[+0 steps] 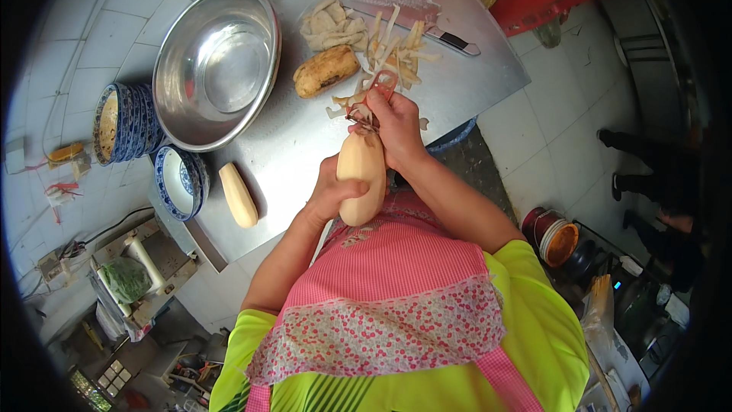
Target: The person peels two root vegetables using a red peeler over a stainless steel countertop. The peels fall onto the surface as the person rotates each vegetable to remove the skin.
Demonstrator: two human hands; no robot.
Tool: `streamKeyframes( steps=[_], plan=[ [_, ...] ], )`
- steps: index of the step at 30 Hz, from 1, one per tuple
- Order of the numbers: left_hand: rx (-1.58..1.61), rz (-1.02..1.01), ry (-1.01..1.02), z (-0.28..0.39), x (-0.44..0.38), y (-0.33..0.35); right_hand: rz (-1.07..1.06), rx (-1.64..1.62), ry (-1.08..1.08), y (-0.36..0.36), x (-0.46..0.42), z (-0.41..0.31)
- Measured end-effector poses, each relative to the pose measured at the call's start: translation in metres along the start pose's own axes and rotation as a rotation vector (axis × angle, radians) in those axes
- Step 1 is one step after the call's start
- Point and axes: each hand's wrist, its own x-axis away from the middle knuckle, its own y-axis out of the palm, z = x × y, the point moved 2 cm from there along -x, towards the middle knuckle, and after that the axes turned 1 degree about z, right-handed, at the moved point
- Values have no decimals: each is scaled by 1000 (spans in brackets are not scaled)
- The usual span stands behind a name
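Note:
My left hand (338,186) grips a thick, mostly peeled lotus root segment (361,174) close to my apron. In my right hand (396,120) is a red peeler (384,83), held at the dark far end of the root. Beyond the hands, an unpeeled brown root segment (326,71) lies on the metal table (286,149). Thin peelings (400,54) are heaped beside it, near a crumpled beige cloth (333,26). A smaller peeled piece (238,194) rests at the left.
A large steel basin (220,68) stands left on the table, beside stacked blue-patterned bowls (128,123) and another bowl (180,182). A cleaver with a dark handle (452,40) lies behind the peelings. Other people's legs (640,163) show at the far right, near a red bucket (552,234).

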Motion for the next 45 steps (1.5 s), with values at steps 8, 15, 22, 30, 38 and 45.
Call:
streamKeyframes(
  steps=[8, 15, 22, 30, 38, 45],
  plan=[
    [645, -234, -146, -8, 5, 6, 55, -29, 208, 0, 20, -18],
    [538, -218, -134, -9, 6, 5, -189, 344, -153, 7, 34, -10],
    [137, 113, 123, -17, 11, 16, -63, 261, -241, -3, 23, 3],
    [112, 113, 221, -12, 5, 20, 193, 90, -48, -14, 8, 0],
    [411, -110, 147, -4, -2, 18, 83, 1076, -447, -40, -31, -23],
    [170, 62, 161, -10, 2, 10, -160, 257, -43, 13, 25, -12]
  ],
)
